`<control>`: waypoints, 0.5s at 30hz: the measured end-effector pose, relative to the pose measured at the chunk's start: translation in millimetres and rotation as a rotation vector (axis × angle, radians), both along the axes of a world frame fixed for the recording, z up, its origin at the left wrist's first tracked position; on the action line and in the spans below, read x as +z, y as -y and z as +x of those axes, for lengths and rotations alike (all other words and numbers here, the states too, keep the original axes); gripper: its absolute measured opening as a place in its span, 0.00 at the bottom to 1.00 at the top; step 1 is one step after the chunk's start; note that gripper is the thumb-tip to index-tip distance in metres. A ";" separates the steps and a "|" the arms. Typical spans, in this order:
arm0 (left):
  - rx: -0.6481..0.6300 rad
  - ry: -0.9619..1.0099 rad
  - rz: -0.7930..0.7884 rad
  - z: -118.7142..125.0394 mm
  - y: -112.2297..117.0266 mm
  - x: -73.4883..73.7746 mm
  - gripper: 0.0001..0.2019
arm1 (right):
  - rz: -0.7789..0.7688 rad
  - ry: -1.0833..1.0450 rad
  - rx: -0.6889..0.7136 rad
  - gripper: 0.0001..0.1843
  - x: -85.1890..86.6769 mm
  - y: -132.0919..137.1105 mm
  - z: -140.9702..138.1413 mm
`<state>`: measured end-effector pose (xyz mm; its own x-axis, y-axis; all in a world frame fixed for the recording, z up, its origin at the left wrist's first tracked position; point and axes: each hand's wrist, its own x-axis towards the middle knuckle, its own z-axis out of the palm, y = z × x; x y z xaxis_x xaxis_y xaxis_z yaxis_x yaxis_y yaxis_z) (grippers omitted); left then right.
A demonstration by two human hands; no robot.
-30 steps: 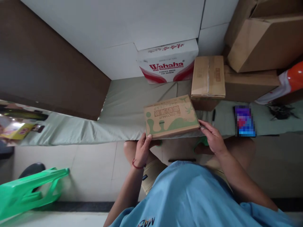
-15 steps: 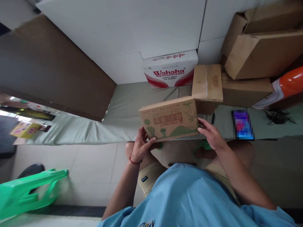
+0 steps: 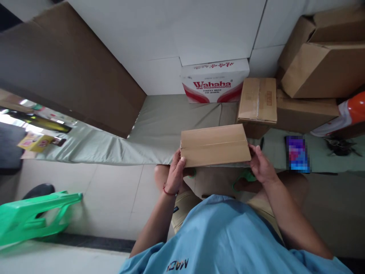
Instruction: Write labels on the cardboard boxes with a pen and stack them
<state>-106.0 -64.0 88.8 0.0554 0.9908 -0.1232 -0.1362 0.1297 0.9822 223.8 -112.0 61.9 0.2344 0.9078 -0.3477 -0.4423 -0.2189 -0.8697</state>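
Note:
Both of my hands hold a small cardboard box over the front edge of a pale green padded surface. A plain brown side with a centre seam faces me. My left hand, with a red string at the wrist, is closed on the box's left end. At the box's right end, my right hand has its fingers wrapped round the edge. My knees and blue shirt are below the box.
A white and red Wahaha carton stands against the wall. Brown cartons are stacked at right, beside an orange and white object. A phone lies on the pad. A green plastic stool lies on the floor at left.
The box has been lifted and turned in my hands: its green printed coconut side faced me before, and now a plain brown side with a seam does.

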 end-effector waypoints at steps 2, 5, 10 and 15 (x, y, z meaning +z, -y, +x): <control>-0.023 -0.014 0.006 -2.4 -0.3 1.3 0.27 | -0.003 0.023 0.043 0.35 7.1 3.1 0.4; -0.048 -0.037 -0.007 -5.1 -0.2 4.7 0.26 | -0.012 0.096 0.118 0.38 19.1 5.9 -1.2; -0.047 -0.026 -0.044 -5.6 4.0 11.4 0.26 | 0.068 0.211 0.202 0.31 33.0 8.7 -4.2; -0.076 0.019 -0.017 -12.3 8.1 9.4 0.24 | 0.107 0.244 0.248 0.28 33.0 15.8 0.2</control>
